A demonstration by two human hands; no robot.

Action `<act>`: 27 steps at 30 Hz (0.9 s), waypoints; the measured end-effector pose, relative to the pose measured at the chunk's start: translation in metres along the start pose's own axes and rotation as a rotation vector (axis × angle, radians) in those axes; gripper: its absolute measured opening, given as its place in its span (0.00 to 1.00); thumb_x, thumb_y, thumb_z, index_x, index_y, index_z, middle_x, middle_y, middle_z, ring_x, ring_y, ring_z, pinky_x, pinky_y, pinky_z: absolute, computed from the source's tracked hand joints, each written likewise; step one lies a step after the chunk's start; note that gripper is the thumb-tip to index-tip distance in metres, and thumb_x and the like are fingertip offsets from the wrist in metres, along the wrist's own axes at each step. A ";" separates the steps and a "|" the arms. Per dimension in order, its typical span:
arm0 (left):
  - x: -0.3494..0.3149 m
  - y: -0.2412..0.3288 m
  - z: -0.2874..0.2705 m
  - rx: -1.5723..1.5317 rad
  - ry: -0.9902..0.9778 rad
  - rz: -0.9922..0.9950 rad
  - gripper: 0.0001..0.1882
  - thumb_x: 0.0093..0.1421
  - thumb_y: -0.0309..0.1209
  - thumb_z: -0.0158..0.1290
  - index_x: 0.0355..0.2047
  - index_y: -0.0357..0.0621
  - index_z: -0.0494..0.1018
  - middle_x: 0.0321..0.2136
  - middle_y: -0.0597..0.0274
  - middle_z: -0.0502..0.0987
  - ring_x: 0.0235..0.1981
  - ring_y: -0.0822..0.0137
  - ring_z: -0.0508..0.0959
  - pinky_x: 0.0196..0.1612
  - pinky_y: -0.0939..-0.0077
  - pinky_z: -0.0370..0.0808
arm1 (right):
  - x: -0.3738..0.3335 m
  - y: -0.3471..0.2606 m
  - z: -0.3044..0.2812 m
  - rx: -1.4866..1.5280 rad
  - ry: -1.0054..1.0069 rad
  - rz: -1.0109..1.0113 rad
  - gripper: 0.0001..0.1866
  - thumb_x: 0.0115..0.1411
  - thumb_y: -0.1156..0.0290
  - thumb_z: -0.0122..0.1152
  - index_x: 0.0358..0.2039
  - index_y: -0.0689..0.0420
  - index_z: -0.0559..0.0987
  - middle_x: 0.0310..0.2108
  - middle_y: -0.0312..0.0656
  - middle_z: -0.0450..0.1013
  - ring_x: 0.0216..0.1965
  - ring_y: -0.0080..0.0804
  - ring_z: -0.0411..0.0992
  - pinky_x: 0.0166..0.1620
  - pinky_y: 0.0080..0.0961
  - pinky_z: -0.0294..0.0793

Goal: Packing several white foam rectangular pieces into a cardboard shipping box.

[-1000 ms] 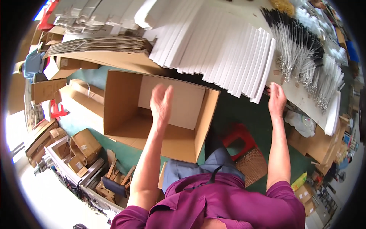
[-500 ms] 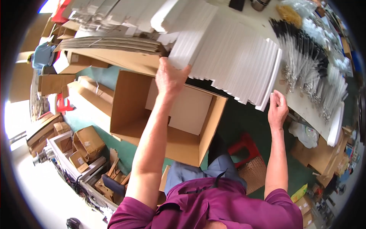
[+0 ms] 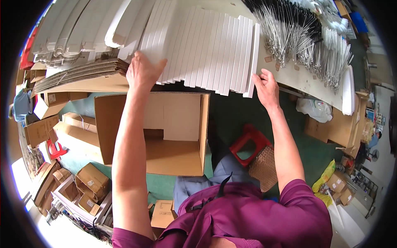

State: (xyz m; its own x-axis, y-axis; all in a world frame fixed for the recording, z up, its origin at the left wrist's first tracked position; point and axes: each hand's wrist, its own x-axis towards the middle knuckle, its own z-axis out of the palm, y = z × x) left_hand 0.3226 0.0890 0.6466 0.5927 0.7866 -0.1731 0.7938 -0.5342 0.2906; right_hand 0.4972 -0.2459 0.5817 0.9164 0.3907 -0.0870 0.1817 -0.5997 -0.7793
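Observation:
A row of long, narrow white pieces [image 3: 202, 45], like slim cartons or strips, lies side by side on the table with uneven near ends. At the left part of the row, my left hand [image 3: 142, 73] rests with its thumb spread away from the fingers. My right hand [image 3: 267, 87] is beside the near end of the outermost right piece [image 3: 253, 62], fingers slightly bent and apart; whether it touches is hard to tell. Below the table edge, partly behind my left forearm, an open brown carton [image 3: 175, 161] shows a white panel inside.
Flattened cardboard [image 3: 82, 76] is stacked at the table's left edge, near larger white lengths [image 3: 78, 25]. Thin metal rods or wires [image 3: 285, 45] with black parts lie at right on the table [image 3: 289, 82]. A red stool [image 3: 248, 142] stands below. Boxes [image 3: 93, 182] sit at lower left.
The view has shifted, so the table, carton and both hands sit further left in the picture. The hands stay at the two sides of the white row, whose pieces look straighter.

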 end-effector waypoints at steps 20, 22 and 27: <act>0.006 0.007 -0.004 -0.154 0.053 -0.086 0.38 0.44 0.49 0.61 0.42 0.23 0.68 0.37 0.38 0.78 0.43 0.47 0.79 0.49 0.59 0.75 | -0.002 -0.056 0.067 -0.410 -0.076 0.015 0.68 0.43 0.42 0.74 0.67 0.67 0.41 0.60 0.67 0.54 0.59 0.60 0.62 0.58 0.44 0.69; -0.005 0.012 -0.006 -0.215 0.140 0.002 0.36 0.44 0.47 0.62 0.40 0.24 0.68 0.35 0.39 0.78 0.40 0.47 0.79 0.48 0.59 0.75 | -0.001 -0.053 0.065 -0.408 -0.084 0.035 0.68 0.43 0.42 0.74 0.67 0.67 0.41 0.60 0.67 0.53 0.59 0.60 0.62 0.58 0.44 0.69; -0.043 0.034 -0.005 -0.419 0.078 0.082 0.33 0.43 0.44 0.65 0.38 0.25 0.70 0.31 0.42 0.78 0.32 0.54 0.80 0.39 0.62 0.77 | 0.002 -0.048 0.061 -0.322 -0.084 -0.030 0.63 0.45 0.46 0.73 0.66 0.69 0.45 0.61 0.66 0.55 0.60 0.57 0.62 0.61 0.40 0.65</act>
State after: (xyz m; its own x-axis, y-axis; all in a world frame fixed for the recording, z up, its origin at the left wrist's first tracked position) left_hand 0.3238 0.0385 0.6691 0.6263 0.7767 -0.0663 0.6112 -0.4365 0.6602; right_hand 0.4683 -0.1742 0.5813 0.8787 0.4599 -0.1284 0.3241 -0.7719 -0.5470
